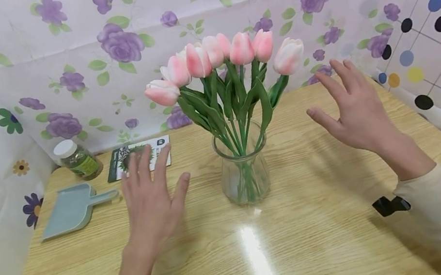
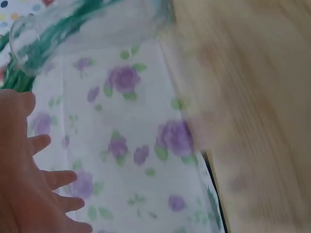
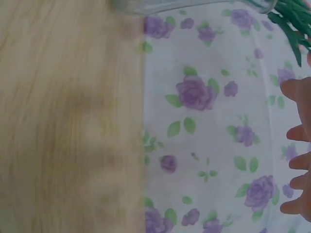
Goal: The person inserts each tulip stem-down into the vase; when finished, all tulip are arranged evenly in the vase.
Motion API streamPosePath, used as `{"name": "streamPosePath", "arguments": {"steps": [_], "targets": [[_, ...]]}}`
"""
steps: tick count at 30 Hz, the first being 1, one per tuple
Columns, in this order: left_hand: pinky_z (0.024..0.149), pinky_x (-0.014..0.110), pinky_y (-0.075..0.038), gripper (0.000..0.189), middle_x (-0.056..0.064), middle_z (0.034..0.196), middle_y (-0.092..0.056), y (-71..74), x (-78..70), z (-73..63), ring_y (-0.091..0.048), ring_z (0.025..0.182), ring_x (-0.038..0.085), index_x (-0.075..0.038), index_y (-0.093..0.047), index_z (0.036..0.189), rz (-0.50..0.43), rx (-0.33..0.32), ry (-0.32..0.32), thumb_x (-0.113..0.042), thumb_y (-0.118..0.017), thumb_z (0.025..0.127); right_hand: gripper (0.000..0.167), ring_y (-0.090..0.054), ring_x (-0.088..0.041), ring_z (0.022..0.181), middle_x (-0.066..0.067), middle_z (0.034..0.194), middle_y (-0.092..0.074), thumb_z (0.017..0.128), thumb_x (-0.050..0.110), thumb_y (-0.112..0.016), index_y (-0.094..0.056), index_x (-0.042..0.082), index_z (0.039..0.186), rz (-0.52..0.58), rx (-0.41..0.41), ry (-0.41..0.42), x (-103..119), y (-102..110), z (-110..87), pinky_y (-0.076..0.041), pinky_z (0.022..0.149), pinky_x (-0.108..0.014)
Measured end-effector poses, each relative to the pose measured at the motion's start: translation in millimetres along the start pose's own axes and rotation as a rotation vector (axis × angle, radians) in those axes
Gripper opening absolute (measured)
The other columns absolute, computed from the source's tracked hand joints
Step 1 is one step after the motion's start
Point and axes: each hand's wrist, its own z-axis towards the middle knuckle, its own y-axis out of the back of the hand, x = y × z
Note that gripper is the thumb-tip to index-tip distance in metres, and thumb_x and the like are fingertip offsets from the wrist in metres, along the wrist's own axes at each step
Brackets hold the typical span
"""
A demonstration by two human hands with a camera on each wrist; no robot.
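Pink-and-white tulips (image 1: 199, 60) with green leaves stand upright in a clear glass vase (image 1: 228, 182) at the middle of the wooden table. To the left of the vase, my left hand (image 1: 150, 206) is spread above the tabletop, its fingers apart and holding nothing. My right hand (image 1: 358, 113) is raised on the other side, fingers spread and also holding nothing. Both hands are apart from the vase. In the left wrist view the glass vase (image 2: 112, 24) shows at the top, and the left hand (image 2: 24, 170) at the left edge. The right hand (image 3: 302, 145) shows at the right edge of its wrist view.
A light blue dustpan (image 1: 67, 213) lies at the table's left side. Behind it stands a jar with a white lid (image 1: 79, 160). A printed card or packet (image 1: 160, 145) lies flat beyond the left fingertips. Flowered sheeting (image 1: 76, 49) hangs behind the table (image 1: 309, 240).
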Motion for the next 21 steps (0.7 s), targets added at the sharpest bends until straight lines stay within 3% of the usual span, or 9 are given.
{"name": "streamPosePath", "arguments": {"steps": [4, 7, 10, 15, 21], "targets": [[0.120, 0.084, 0.002, 0.072, 0.024, 0.176, -0.012, 16.1, 20.0, -1.6, 0.002, 0.162, 0.053, -0.025, -0.025, 0.169, 0.153, 0.134, 0.083, -0.057, -0.046, 0.108, 0.084, 0.006, -0.048, 0.163, -0.021, 0.178, -0.001, 0.105, 0.062, -0.049, -0.020, 0.017, 0.170, -0.104, 0.236, -0.084, -7, -1, -2.6, -0.001, 0.125, -0.078], [0.118, 0.085, 0.009, 0.076, 0.023, 0.177, -0.001, 23.2, 30.6, -1.9, 0.015, 0.161, 0.051, -0.028, -0.020, 0.170, 0.216, 0.179, 0.109, -0.064, -0.042, 0.107, 0.085, 0.018, -0.043, 0.163, -0.014, 0.178, 0.012, 0.106, 0.066, -0.042, -0.008, 0.025, 0.172, -0.141, 0.332, -0.102, -10, -5, -3.3, 0.009, 0.123, -0.079], [0.116, 0.084, 0.018, 0.080, 0.023, 0.177, 0.007, 26.1, 38.0, -2.5, 0.025, 0.159, 0.048, -0.032, -0.017, 0.171, 0.252, 0.234, 0.139, -0.072, -0.037, 0.105, 0.087, 0.022, -0.041, 0.162, -0.012, 0.177, 0.017, 0.104, 0.070, -0.040, -0.003, 0.028, 0.172, -0.179, 0.372, -0.104, -12, -9, -4.5, 0.014, 0.121, -0.080], [0.114, 0.081, 0.025, 0.084, 0.022, 0.176, 0.013, 26.3, 44.5, -3.4, 0.029, 0.157, 0.048, -0.033, -0.014, 0.171, 0.275, 0.300, 0.172, -0.077, -0.033, 0.102, 0.092, 0.023, -0.043, 0.161, -0.012, 0.177, 0.018, 0.102, 0.075, -0.039, -0.002, 0.029, 0.171, -0.228, 0.414, -0.118, -16, -15, -6.8, 0.017, 0.119, -0.081], [0.112, 0.082, 0.026, 0.085, 0.020, 0.176, 0.016, 23.6, 46.7, -3.5, 0.029, 0.157, 0.048, -0.031, -0.014, 0.171, 0.270, 0.320, 0.169, -0.077, -0.034, 0.102, 0.093, 0.021, -0.044, 0.161, -0.011, 0.177, 0.019, 0.101, 0.075, -0.041, -0.003, 0.028, 0.172, -0.230, 0.414, -0.124, -19, -17, -8.1, 0.017, 0.118, -0.082]]}}
